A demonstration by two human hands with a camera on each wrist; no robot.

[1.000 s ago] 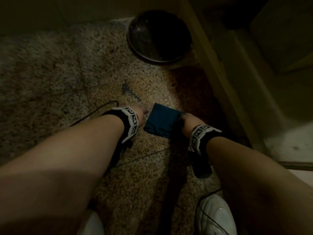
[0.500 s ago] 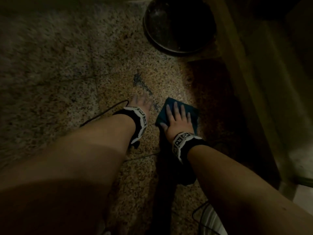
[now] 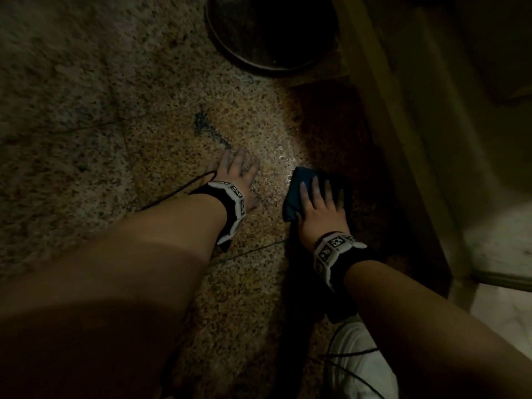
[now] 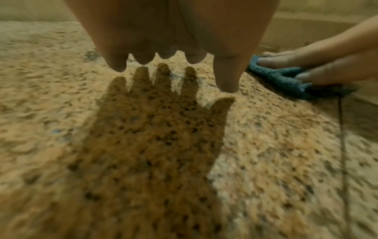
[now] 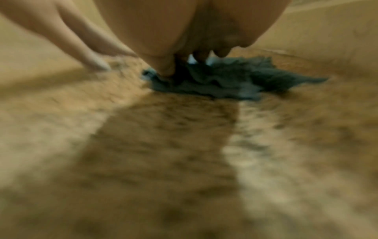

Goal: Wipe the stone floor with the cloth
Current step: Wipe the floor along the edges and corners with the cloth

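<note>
A: Entry, head view. Right hand [image 3: 319,210] lies flat on the teal cloth [image 3: 298,191], fingers straight and spread, palm down. The cloth sits on the speckled stone floor [image 3: 172,174], close to the wooden frame [image 3: 383,133] at the right.

B: Confirmed from the left wrist view: right hand [image 4: 319,64] presses the cloth [image 4: 282,79] with straight fingers on top, nothing curled round the fabric. The cloth is folded and bunched at its near edge.

A: Right wrist view is blurred. The cloth [image 5: 225,80] shows under the fingertips, rumpled, one corner trailing off to the right. Grip detail cannot be read there.

B: Left hand?

A: Left hand [image 3: 237,175] is just left of the cloth, apart from it, fingers extended and slightly spread, holding nothing. In its own wrist view the hand [image 4: 174,32] casts a full five-finger shadow [image 4: 159,113] on the floor [image 4: 276,145]; whether the fingertips touch the stone I cannot tell.

B: Other items?

A: Dark smear [image 3: 208,129] on the floor ahead of the left hand. Round dark metal basin [image 3: 270,33] at the top, standing against the wooden frame. White shoe [image 3: 359,367] at the lower edge, thin black cable [image 3: 354,355] across it. Both wrists carry black bands with printed markers [image 3: 335,243].
</note>
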